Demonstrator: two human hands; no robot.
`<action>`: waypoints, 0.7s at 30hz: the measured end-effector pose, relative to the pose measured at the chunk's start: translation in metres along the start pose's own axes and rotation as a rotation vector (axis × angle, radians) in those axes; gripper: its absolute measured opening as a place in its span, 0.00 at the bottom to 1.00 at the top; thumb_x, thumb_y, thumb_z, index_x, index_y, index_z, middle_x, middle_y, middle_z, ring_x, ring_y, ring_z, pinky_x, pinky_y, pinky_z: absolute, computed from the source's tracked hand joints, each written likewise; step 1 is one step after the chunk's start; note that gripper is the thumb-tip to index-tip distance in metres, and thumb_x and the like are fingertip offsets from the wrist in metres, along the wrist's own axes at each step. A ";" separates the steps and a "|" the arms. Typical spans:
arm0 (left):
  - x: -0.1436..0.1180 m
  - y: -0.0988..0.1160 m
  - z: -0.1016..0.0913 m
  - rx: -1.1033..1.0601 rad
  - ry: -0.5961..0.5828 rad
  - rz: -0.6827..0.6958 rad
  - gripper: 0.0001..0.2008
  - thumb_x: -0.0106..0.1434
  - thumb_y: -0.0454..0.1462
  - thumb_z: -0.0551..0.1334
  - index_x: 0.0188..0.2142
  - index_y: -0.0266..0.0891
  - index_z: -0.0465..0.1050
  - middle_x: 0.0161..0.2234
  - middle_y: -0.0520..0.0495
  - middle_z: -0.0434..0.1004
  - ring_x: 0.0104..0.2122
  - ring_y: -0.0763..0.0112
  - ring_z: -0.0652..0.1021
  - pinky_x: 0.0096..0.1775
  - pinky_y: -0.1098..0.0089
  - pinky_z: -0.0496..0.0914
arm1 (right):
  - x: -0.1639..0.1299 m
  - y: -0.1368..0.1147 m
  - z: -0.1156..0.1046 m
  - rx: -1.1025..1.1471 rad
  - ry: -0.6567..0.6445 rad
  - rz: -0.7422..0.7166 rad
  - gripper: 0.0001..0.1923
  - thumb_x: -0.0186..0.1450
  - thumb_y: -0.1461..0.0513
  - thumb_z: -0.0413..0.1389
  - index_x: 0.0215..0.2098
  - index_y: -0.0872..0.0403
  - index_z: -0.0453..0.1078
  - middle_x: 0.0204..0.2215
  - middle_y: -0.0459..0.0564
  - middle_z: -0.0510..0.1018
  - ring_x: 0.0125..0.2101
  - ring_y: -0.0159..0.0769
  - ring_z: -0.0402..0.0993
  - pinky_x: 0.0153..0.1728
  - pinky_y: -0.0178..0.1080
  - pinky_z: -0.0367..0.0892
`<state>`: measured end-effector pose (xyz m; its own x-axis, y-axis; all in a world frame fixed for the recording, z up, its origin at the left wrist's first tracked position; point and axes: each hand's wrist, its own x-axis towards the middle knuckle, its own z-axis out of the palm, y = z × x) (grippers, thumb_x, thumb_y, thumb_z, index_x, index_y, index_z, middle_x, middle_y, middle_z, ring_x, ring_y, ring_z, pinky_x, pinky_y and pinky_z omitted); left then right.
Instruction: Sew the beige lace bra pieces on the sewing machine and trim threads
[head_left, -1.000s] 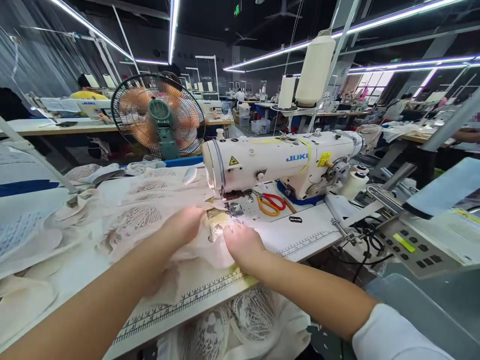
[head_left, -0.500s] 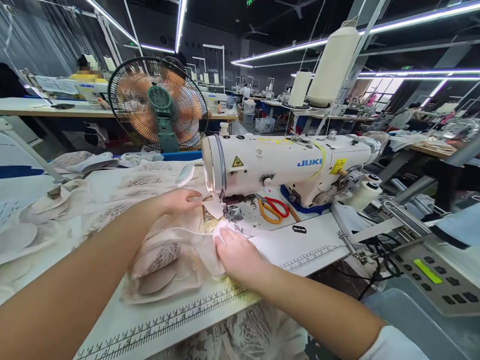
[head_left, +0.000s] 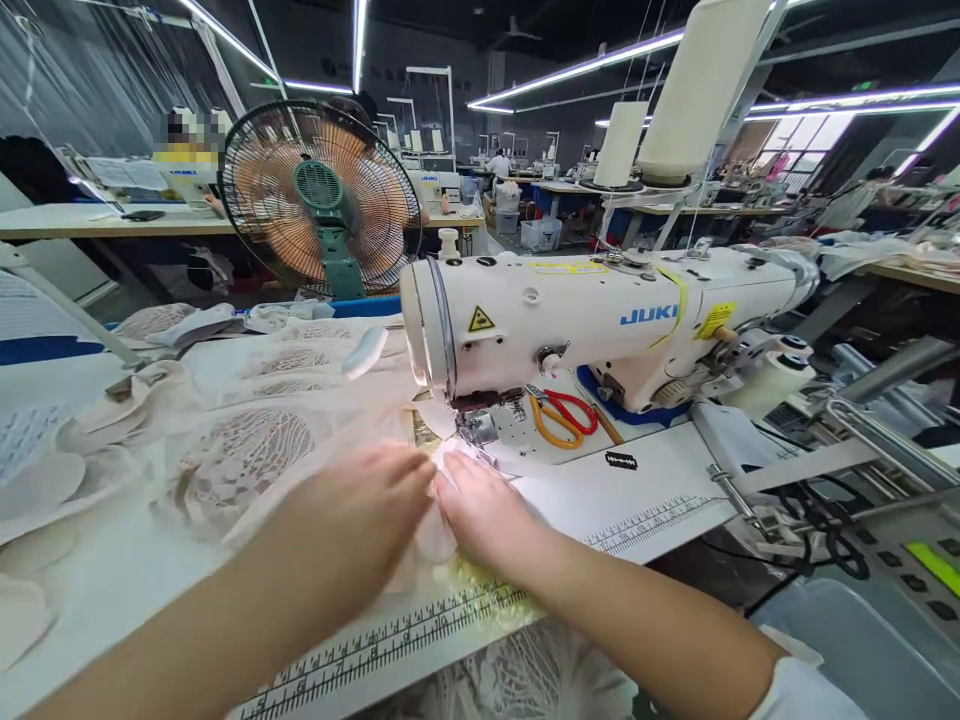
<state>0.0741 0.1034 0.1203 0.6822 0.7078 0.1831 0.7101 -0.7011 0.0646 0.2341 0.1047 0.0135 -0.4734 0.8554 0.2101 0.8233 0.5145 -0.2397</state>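
A white JUKI sewing machine [head_left: 555,320] stands before me, its presser foot [head_left: 474,425] over the metal plate. Just in front of the foot, my right hand [head_left: 484,505] has its fingers closed on the pale edge of a beige bra [head_left: 435,535], flat against the table. My left hand [head_left: 367,510] is beside it, fingertips close to the right thumb. Motion smears the left fingers, so their grip is unclear. Both hands and forearms hide much of the bra. Left of my hands lies a lace cup [head_left: 255,450] in beige fabric.
Orange-and-red-handled snips [head_left: 559,415] and a black razor blade [head_left: 621,460] lie right of the foot. A printed ruler [head_left: 375,655] runs along the table's front edge. More beige bra pieces [head_left: 97,420] cover the left side. A fan [head_left: 322,200] stands behind.
My left hand has come from beside the needle down and toward me, next to the right hand. The lace cup near my left wrist is no longer visible there. The view has shifted slightly.
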 end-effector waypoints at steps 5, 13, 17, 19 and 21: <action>0.022 0.013 0.032 0.133 -0.202 0.051 0.16 0.55 0.27 0.51 0.35 0.36 0.77 0.39 0.38 0.79 0.38 0.56 0.78 0.41 0.57 0.74 | -0.001 0.001 0.002 0.117 0.019 0.101 0.23 0.67 0.63 0.45 0.60 0.64 0.58 0.58 0.61 0.64 0.59 0.44 0.58 0.58 0.46 0.59; 0.048 -0.045 0.068 0.112 -0.242 0.085 0.19 0.66 0.38 0.51 0.53 0.33 0.69 0.55 0.38 0.69 0.54 0.59 0.71 0.55 0.61 0.65 | 0.004 0.001 0.005 -0.073 0.045 -0.014 0.18 0.65 0.69 0.47 0.52 0.62 0.68 0.55 0.62 0.69 0.57 0.44 0.63 0.57 0.44 0.61; 0.046 -0.046 0.073 0.124 -0.227 0.048 0.20 0.67 0.39 0.49 0.54 0.33 0.68 0.54 0.37 0.70 0.53 0.57 0.71 0.54 0.59 0.67 | 0.006 0.003 0.000 -0.064 0.048 -0.039 0.18 0.65 0.68 0.47 0.52 0.64 0.67 0.54 0.62 0.70 0.56 0.45 0.64 0.56 0.45 0.62; 0.046 -0.044 0.072 0.122 -0.219 0.041 0.20 0.67 0.39 0.48 0.54 0.34 0.68 0.54 0.38 0.70 0.53 0.57 0.71 0.53 0.59 0.67 | 0.004 0.005 -0.005 -0.058 0.047 -0.072 0.18 0.65 0.68 0.47 0.51 0.65 0.68 0.53 0.63 0.71 0.55 0.47 0.65 0.55 0.46 0.63; 0.045 -0.044 0.072 0.113 -0.211 0.039 0.20 0.67 0.38 0.49 0.54 0.34 0.68 0.55 0.38 0.70 0.54 0.57 0.71 0.53 0.59 0.67 | -0.003 0.008 -0.011 -0.053 0.066 -0.115 0.17 0.65 0.67 0.47 0.49 0.66 0.68 0.50 0.63 0.72 0.52 0.47 0.67 0.53 0.46 0.65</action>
<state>0.0862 0.1719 0.0552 0.7220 0.6914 -0.0262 0.6897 -0.7223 -0.0512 0.2453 0.1055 0.0215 -0.5456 0.7842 0.2955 0.7810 0.6037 -0.1600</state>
